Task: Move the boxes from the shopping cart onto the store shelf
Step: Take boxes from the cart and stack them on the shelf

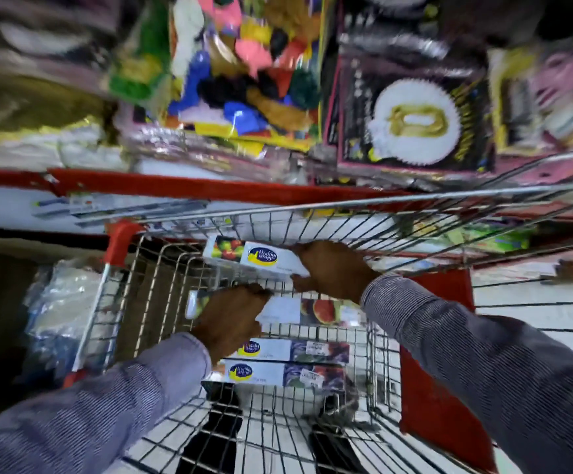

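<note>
Four long boxes seen in shopping cart (374, 354), long axes running left-right, below red-edged store shelf (182, 186).
Far box (244, 256) gripped at right end by right hand (333, 270), fingers curled round it.
Second box (316, 311) covered at left end by left hand (233, 318); grip presumed, not confirmed.
Near boxes (271, 362) untouched.

upper shelf stock (244, 70) is motion-blurred, packaging text unreadable. left hand (233, 316) covers the left end of one box (312, 311), so its grip on it can't be judged. right hand (333, 268) hides the right end of the top box (251, 258). price stickers on the lower boxes (278, 371) too small to read. both sleeves cut off by the bottom and right edges. cart (346, 206) right side runs out of view.
</note>
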Motion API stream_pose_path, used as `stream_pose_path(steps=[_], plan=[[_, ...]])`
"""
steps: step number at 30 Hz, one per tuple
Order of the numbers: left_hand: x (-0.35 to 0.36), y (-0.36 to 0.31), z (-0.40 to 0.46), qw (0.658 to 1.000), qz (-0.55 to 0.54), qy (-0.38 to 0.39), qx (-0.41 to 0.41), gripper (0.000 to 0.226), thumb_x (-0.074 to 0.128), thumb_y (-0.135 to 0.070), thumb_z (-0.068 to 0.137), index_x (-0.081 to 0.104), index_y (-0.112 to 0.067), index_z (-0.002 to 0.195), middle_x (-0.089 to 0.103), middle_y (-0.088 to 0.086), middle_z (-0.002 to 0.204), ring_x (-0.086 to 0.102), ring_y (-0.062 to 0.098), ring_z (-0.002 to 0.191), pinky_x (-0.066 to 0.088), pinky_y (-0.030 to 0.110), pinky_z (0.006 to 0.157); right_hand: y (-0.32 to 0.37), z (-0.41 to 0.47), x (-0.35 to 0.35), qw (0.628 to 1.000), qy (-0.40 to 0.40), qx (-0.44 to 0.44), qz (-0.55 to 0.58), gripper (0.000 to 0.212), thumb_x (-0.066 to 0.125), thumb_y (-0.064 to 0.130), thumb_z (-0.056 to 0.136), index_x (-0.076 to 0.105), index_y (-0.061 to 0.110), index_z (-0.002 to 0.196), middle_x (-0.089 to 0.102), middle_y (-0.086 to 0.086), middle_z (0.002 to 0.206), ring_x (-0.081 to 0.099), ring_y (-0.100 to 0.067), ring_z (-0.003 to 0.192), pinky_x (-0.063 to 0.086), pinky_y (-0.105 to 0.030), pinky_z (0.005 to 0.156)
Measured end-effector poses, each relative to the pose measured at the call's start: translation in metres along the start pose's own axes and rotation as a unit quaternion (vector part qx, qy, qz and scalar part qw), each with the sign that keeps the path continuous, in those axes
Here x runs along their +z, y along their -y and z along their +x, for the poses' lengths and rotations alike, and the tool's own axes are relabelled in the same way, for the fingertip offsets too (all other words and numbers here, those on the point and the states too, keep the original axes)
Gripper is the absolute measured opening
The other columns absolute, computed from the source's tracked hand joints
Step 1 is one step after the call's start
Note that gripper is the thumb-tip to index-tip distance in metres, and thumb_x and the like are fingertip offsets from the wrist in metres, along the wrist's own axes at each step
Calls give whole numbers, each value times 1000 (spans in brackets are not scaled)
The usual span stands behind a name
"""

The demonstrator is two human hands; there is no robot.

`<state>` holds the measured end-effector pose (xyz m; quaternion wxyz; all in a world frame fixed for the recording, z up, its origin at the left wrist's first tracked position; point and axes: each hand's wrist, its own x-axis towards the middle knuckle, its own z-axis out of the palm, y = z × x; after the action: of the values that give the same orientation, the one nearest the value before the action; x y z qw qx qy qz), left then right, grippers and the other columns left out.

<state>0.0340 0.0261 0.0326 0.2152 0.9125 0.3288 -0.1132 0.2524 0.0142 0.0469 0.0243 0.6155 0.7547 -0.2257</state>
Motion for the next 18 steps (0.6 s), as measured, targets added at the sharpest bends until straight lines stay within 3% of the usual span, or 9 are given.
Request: stream_pose_path(steps=[2, 5, 8, 12, 15, 18], plan=[[-42, -10, -25, 1000, 5, -21, 14, 56, 83, -21, 59, 68, -7, 111, 75, 16, 101, 72, 38, 85, 62, 45, 63, 15, -16, -46, 999, -6, -27, -22, 49, 62, 51, 84, 55, 12, 114, 68, -17, 102, 65, -35, 92, 47, -37, 69], [-112, -30, -50, 996, 47, -67, 17, 61, 73, -38, 67, 61, -25, 125, 74, 3, 110, 69, 30, 99, 59, 40, 73, 40, -40, -123, 995, -39, -69, -60, 50, 60, 58, 83, 62, 12, 103, 70, -16, 92, 66, -33, 83, 42, -33, 60], [-182, -55, -75, 990, 69, -126, -7, 65, 73, -59, 58, 64, -35, 118, 76, -1, 107, 70, 25, 99, 58, 37, 75, 64, -70, -200, 992, -66, -69, -86, 48, 64, 52, 84, 61, 15, 114, 69, -18, 96, 65, -35, 86, 36, -32, 61], [-271, -86, -104, 978, 89, -187, -23, 69, 67, -64, 53, 65, -40, 117, 76, -5, 99, 69, 20, 96, 53, 32, 75, 94, -105, -298, 984, -108, -61, -128, 43, 64, 51, 86, 58, 13, 106, 66, -15, 93, 56, -32, 73, 32, -30, 59], [-330, -105, -117, 968, 98, -230, -24, 71, 65, -65, 50, 65, -42, 118, 75, -7, 107, 68, 17, 101, 55, 31, 79, 113, -130, -357, 978, -150, -68, -125, 37, 66, 47, 86, 60, 15, 103, 60, -8, 78, 53, -29, 66, 37, -31, 55], [-375, -118, -124, 961, 107, -256, -23, 73, 69, -65, 49, 66, -38, 117, 73, -10, 114, 65, 15, 107, 54, 32, 84, 119, -145, -399, 972, -187, -56, -130, 41, 62, 51, 83, 62, 17, 108, 69, -9, 96, 63, -29, 81, 50, -37, 64]])
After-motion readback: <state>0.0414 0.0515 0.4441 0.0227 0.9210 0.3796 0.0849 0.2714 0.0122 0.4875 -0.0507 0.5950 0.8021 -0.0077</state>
